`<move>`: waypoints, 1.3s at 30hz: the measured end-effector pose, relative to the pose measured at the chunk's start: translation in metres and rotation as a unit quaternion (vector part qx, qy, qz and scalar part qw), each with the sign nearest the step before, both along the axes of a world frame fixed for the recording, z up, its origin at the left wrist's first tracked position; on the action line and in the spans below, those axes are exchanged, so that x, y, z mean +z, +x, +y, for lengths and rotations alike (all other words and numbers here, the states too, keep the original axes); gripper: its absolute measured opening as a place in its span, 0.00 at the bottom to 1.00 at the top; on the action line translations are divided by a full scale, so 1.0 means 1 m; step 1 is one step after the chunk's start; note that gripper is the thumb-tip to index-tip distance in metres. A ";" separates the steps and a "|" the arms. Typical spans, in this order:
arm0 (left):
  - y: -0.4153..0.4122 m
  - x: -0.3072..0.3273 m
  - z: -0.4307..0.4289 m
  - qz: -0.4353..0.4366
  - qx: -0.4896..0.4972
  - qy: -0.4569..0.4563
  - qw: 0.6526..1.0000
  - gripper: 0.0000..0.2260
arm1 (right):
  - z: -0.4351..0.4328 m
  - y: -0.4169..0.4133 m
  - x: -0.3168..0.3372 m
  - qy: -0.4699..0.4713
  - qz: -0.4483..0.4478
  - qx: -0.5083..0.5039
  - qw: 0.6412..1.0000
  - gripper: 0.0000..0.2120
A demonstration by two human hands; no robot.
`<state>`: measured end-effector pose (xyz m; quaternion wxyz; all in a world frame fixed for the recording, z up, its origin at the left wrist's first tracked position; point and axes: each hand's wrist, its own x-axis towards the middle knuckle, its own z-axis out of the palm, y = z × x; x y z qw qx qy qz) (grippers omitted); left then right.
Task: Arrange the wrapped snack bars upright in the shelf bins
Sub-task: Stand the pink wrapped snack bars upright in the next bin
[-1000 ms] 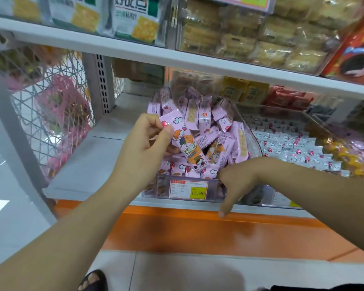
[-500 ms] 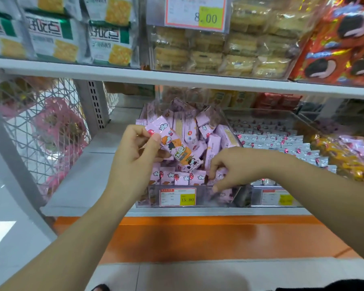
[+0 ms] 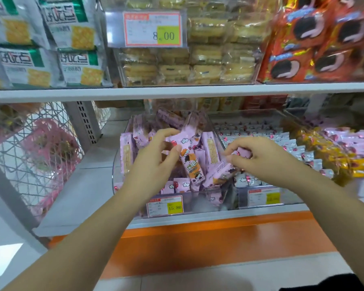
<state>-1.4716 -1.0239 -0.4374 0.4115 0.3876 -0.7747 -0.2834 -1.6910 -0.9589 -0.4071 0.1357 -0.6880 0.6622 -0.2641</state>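
A clear plastic bin [image 3: 198, 203] on the lower shelf holds several pink wrapped snack bars, some upright at the left, others lying jumbled. My left hand [image 3: 153, 162] is over the bin and grips one pink and orange bar [image 3: 190, 162] by its upper end, the bar hanging nearly upright. My right hand [image 3: 259, 154] is at the bin's right side, fingers pinched on another pink bar [image 3: 243, 153].
A second clear bin [image 3: 261, 198] to the right holds silvery wrapped sweets, with yellow packets [image 3: 328, 156] beyond. A shelf board [image 3: 177, 91] runs close above, carrying cracker packs, cakes and red biscuit bags. A wire basket [image 3: 32, 148] stands at the left. Bare grey shelf [image 3: 82, 185] lies beside the bin.
My right hand has risen from the bin's front edge to its right side and picked up a pink bar. My left hand still holds its bar, turned more upright.
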 end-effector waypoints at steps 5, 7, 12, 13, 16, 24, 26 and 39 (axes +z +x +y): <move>-0.011 0.008 -0.008 -0.086 -0.002 -0.011 0.996 0.12 | 0.014 -0.006 -0.015 -0.053 -0.104 -0.022 0.993 0.06; -0.013 0.008 -0.010 -0.102 -0.008 -0.011 0.995 0.12 | 0.014 -0.006 -0.022 -0.065 -0.122 -0.020 0.990 0.05; -0.006 0.009 -0.014 -0.042 0.014 -0.020 0.999 0.09 | 0.012 -0.005 -0.030 -0.090 -0.128 -0.016 0.987 0.01; -0.004 0.009 -0.013 -0.010 0.022 -0.014 1.000 0.09 | 0.012 -0.006 -0.028 -0.106 -0.149 -0.028 0.983 0.01; 0.003 0.008 -0.009 0.065 0.039 -0.001 0.997 0.11 | 0.010 -0.009 -0.020 -0.153 -0.227 -0.067 0.959 0.03; 0.042 0.006 -0.008 0.209 0.107 -0.022 0.972 0.10 | -0.003 0.021 -0.019 -0.164 -0.267 -0.046 0.949 0.03; 0.054 0.002 -0.008 0.225 0.126 -0.012 0.966 0.09 | -0.010 0.037 -0.025 -0.155 -0.272 -0.016 0.950 0.05; 0.082 -0.014 -0.015 0.300 0.121 0.050 0.945 0.07 | -0.115 0.102 -0.016 -0.151 -0.016 0.001 0.988 0.16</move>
